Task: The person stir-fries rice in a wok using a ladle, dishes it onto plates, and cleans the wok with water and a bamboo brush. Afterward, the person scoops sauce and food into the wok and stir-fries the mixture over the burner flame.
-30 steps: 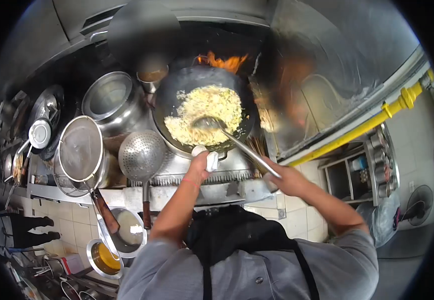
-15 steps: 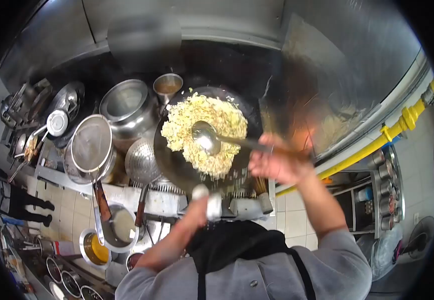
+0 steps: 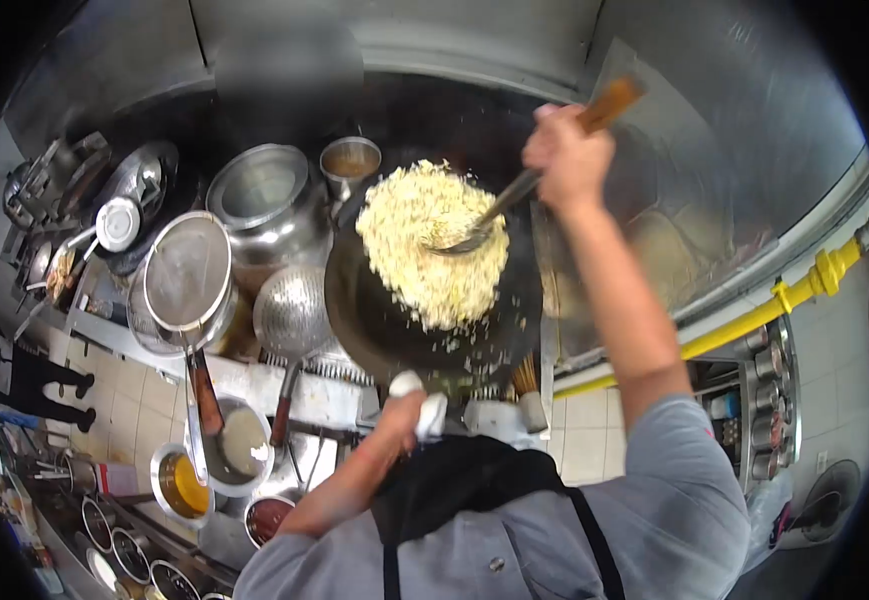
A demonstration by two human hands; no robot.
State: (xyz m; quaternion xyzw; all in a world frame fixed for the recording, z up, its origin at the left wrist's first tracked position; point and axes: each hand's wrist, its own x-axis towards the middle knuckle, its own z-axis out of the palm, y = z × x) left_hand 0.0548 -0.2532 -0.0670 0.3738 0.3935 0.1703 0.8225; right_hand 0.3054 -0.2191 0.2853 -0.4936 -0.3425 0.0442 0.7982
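A large dark wok [image 3: 364,325] holds a heap of pale yellow fried rice [image 3: 419,215], with loose grains scattered down its near side. My right hand [image 3: 572,160] is closed around the wooden-ended handle of a ladle [image 3: 506,202], above the wok's far right side. The ladle's bowl sits tilted in the rice. At the wok's near rim, my left hand [image 3: 401,420] is closed on a folded white cloth [image 3: 431,416]. The cloth hides how it meets the rim.
Left of the wok stand a big metal pot [image 3: 272,225], a small pot of brown liquid [image 3: 350,158], a perforated skimmer [image 3: 296,312] and a mesh strainer [image 3: 187,272]. A yellow gas pipe [image 3: 804,285] runs along the right. A person [image 3: 49,385] stands far left.
My right hand has swung up and away with the ladle, whose bowl now dips into the rice. The rice has shifted toward the far side. My left hand stays at the near rim.
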